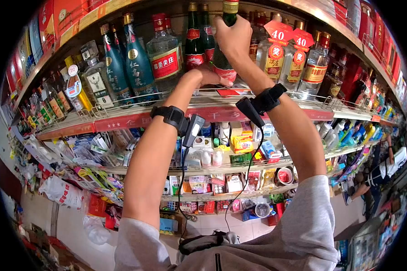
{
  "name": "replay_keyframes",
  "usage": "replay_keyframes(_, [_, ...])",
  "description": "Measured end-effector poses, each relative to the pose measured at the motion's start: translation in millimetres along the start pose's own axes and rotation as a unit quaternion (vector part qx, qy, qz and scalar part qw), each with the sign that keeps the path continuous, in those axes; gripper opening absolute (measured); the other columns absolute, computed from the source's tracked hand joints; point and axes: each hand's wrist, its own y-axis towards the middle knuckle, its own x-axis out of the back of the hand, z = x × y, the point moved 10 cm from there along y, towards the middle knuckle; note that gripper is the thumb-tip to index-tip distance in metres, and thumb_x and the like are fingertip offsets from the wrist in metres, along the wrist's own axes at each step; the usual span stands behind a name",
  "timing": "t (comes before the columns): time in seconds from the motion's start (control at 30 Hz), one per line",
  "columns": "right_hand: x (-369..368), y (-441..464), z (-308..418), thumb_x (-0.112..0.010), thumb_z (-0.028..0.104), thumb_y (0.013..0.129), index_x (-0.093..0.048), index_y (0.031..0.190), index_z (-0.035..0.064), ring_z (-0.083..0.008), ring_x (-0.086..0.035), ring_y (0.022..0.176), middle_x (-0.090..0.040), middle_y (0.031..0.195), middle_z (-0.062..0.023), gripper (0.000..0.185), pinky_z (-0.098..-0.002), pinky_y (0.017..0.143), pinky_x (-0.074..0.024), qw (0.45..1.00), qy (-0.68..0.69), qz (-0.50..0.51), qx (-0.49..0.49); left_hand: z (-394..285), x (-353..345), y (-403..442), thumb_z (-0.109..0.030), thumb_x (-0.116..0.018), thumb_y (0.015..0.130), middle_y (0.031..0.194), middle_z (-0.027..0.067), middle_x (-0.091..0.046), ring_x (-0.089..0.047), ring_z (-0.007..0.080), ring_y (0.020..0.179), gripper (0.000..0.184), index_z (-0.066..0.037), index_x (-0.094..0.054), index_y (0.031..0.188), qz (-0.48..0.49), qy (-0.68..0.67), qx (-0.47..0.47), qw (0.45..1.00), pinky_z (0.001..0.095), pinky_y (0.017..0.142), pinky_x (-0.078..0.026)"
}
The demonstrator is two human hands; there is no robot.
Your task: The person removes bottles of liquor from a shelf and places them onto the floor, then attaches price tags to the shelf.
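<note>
On the upper shelf stands a row of bottles. My right hand (233, 38) is wrapped round the upper part of a green glass bottle (221, 61) with a red label. Under the same bottle, my left hand (208, 76) supports its base, fingers partly hidden behind it. Just left are similar green bottles (193, 43) with red labels. Beside them stands a clear bottle (164, 58) with a red label. Right of my right hand are clear bottles (276, 56) with red price tags marked 40. A red card (230, 92) lies at the shelf edge below.
A wire rail (276, 93) runs along the shelf front. Blue-green bottles (138, 63) stand at left. Lower shelves (212, 170) hold small packaged goods. A white bag (63, 192) is at lower left. Another person's legs (359, 192) show at far right.
</note>
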Motion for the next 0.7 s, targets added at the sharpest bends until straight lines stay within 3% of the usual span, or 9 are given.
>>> replay_keyframes(0.07, [7,-12,15,-0.070,0.026,0.081,-0.070,0.089,-0.0031,-0.0451,-0.069,0.084,-0.069,0.081,-0.0262,0.030,-0.0484,0.075,-0.0540,1.000,0.004,-0.008,0.018,-12,-1,-12,-0.039,-0.093,0.065,0.126,0.0143,-0.067,-0.064,0.0231,0.110,0.084,0.002,-0.060,0.131,0.027,-0.054,-0.041,0.997,0.0343,0.093,-0.049])
replay_keyframes(0.2, [19,-28,34,-0.070,0.021,0.083,-0.068,0.085,-0.0030,-0.0430,-0.068,0.074,-0.066,0.073,-0.0243,0.024,-0.0455,0.068,-0.0524,0.996,0.035,-0.037,0.067,-9,-1,-14,-0.037,-0.092,0.067,0.125,0.0127,-0.068,-0.063,0.0235,0.112,0.081,0.000,-0.060,0.132,0.033,-0.028,-0.041,0.998,0.0345,0.095,-0.049])
replay_keyframes(0.27, [26,-31,42,-0.071,0.016,0.084,-0.067,0.086,-0.0028,-0.0414,-0.066,0.067,-0.065,0.069,-0.0222,0.019,-0.0411,0.063,-0.0512,0.990,0.085,-0.053,0.096,-34,12,-25,-0.032,-0.091,0.070,0.125,0.0118,-0.068,-0.063,0.0228,0.113,0.076,-0.002,-0.059,0.132,-0.020,-0.057,-0.165,0.985,0.0355,0.097,-0.050])
replay_keyframes(0.3, [29,-31,51,-0.071,0.016,0.084,-0.067,0.086,-0.0028,-0.0414,-0.066,0.067,-0.065,0.069,-0.0222,0.019,-0.0411,0.063,-0.0512,0.990,0.084,-0.054,0.098,-38,15,-29,-0.032,-0.091,0.070,0.125,0.0118,-0.068,-0.063,0.0228,0.113,0.076,-0.002,-0.059,0.132,-0.021,-0.057,-0.167,0.984,0.0355,0.097,-0.050])
replay_keyframes(0.37, [39,-34,84,-0.071,0.018,0.086,-0.066,0.086,-0.0027,-0.0324,-0.065,0.060,-0.064,0.066,-0.0195,0.021,-0.0379,0.061,-0.0502,0.976,0.109,-0.054,0.180,-57,32,-42,-0.037,-0.091,0.067,0.119,0.0092,-0.072,-0.065,0.0237,0.112,0.063,-0.013,-0.069,0.121,-0.077,-0.076,-0.226,0.968,0.0354,0.099,-0.049])
replay_keyframes(0.43, [55,-35,115,-0.073,0.017,0.087,-0.065,0.084,-0.0024,-0.0147,-0.056,0.054,-0.062,0.061,-0.0137,0.021,-0.0345,0.054,-0.0470,0.967,0.095,-0.080,0.224,-71,46,-60,-0.041,-0.090,0.068,0.116,0.0089,-0.073,-0.068,0.0252,0.106,0.055,-0.012,-0.072,0.111,-0.138,-0.074,-0.278,0.948,0.0361,0.094,-0.052])
replay_keyframes(0.5, [68,-35,151,-0.063,0.024,0.094,-0.058,0.077,-0.0004,-0.0150,-0.053,0.058,-0.059,0.063,-0.0086,0.030,-0.0340,0.063,-0.0464,0.956,0.095,-0.068,0.268,-91,66,-90,-0.046,-0.090,0.067,0.116,0.0093,-0.073,-0.069,0.0285,0.104,0.062,-0.009,-0.069,0.113,-0.208,-0.080,-0.375,0.900,0.0362,0.092,-0.053])
replay_keyframes(0.57, [89,-30,174,-0.064,0.026,0.096,-0.057,0.089,0.0112,-0.0113,-0.056,0.057,-0.057,0.071,-0.0003,0.018,-0.0279,0.053,-0.0516,0.981,0.162,-0.027,0.102,-86,69,-98,-0.048,-0.090,0.067,0.114,0.0136,-0.072,-0.070,0.0273,0.105,0.073,-0.006,-0.064,0.120,-0.243,-0.105,-0.370,0.891,0.0365,0.093,-0.052])
replay_keyframes(0.7, [109,-68,234,-0.063,0.023,0.097,-0.058,0.094,0.0068,-0.0123,-0.055,0.067,-0.055,0.074,-0.0007,0.017,-0.0291,0.061,-0.0508,0.965,0.190,-0.043,0.175,-91,51,-167,-0.038,-0.092,0.067,0.108,0.0194,-0.072,-0.071,0.0261,0.102,0.074,-0.003,-0.056,0.122,-0.185,-0.273,-0.341,0.880,0.0369,0.090,-0.054])
